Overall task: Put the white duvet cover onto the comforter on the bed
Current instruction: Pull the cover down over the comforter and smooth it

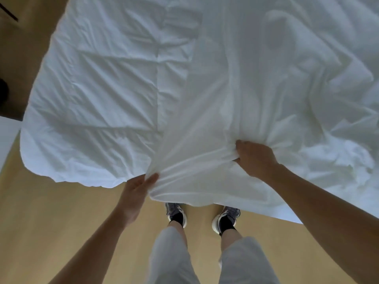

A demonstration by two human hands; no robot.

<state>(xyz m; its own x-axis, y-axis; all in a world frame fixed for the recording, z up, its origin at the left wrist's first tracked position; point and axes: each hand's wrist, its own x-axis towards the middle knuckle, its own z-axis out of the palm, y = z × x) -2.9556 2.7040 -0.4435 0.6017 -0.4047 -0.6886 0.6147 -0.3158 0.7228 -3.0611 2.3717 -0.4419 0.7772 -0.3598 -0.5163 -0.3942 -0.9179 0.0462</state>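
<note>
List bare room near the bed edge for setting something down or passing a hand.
Free: wood floor below the comforter edge, outside the left hand; the comforter's flat quilted top. Crowded: duvet cover bunched between left hand and right hand, rumpled further right.

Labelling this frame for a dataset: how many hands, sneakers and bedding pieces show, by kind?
Hands: 2, left hand, right hand, both gripping the duvet cover
Sneakers: 2, left sneaker, right sneaker
Bedding pieces: 2, duvet cover, comforter
Total: 6

Gripping left hand (136,193), gripping right hand (254,158)
</note>
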